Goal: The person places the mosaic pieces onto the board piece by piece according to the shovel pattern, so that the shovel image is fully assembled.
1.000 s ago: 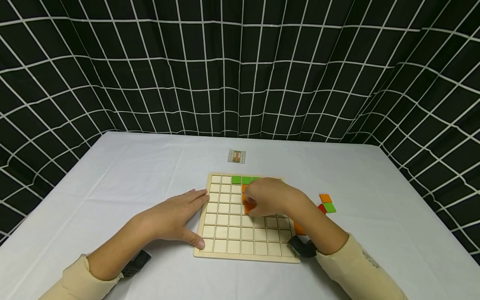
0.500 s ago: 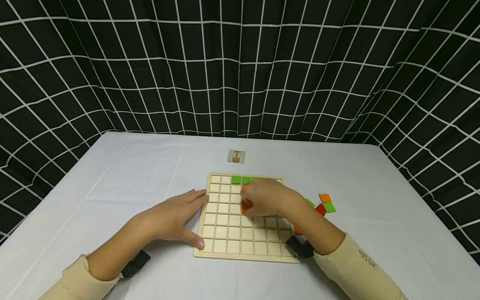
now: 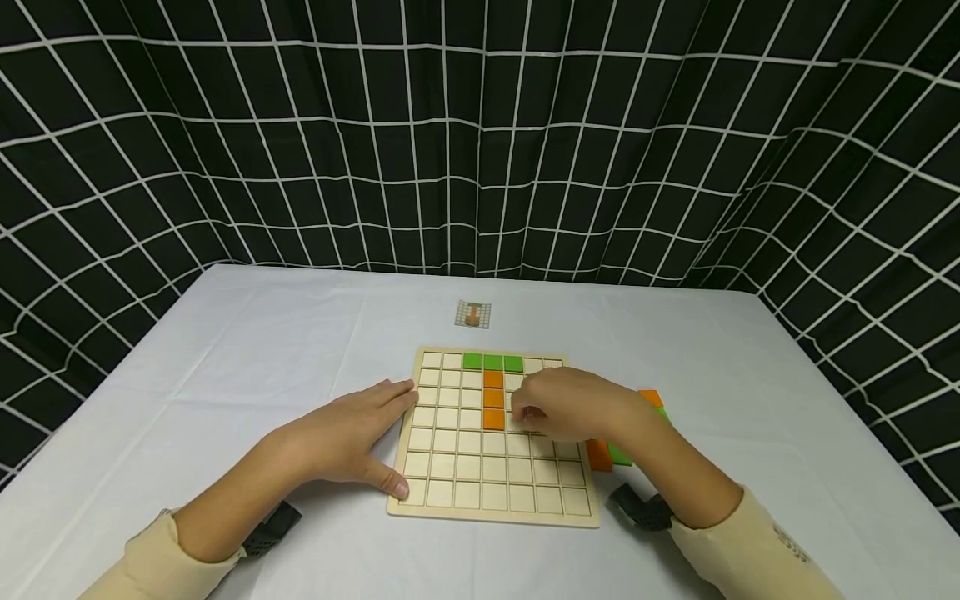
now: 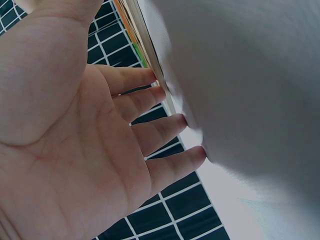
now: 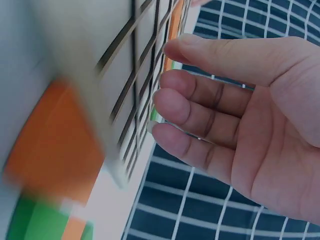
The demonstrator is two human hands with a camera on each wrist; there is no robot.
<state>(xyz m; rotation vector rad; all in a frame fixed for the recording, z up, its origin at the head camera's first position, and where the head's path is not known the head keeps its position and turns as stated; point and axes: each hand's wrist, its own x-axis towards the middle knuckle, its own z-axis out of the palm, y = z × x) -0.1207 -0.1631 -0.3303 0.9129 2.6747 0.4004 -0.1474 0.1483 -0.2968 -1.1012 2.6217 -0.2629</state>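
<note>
A pale wooden grid board (image 3: 480,493) lies flat on the table in the head view. Three green tiles (image 3: 492,362) fill a row at its far edge, and three orange tiles (image 3: 493,398) run in a column below the middle one. At the board's left edge my left hand (image 3: 341,437) rests with fingers straight and spread, the thumb on the near left corner. Over the right half of the board is my right hand (image 3: 570,404), its fingers bent loosely. The right wrist view shows nothing between the thumb and fingertips of that hand (image 5: 250,115).
Right of the board lie loose orange tiles (image 3: 598,455) and green tiles (image 3: 619,455), partly behind the right forearm. Another orange tile (image 3: 649,397) is farther right. A small card with a printed grid (image 3: 473,314) lies beyond the board. Black gridded curtains (image 3: 480,150) surround the white table (image 3: 300,333).
My right hand has let go of the lowest orange tile in the column and moved right, uncovering the green row and orange column. The left hand has stayed in place.
</note>
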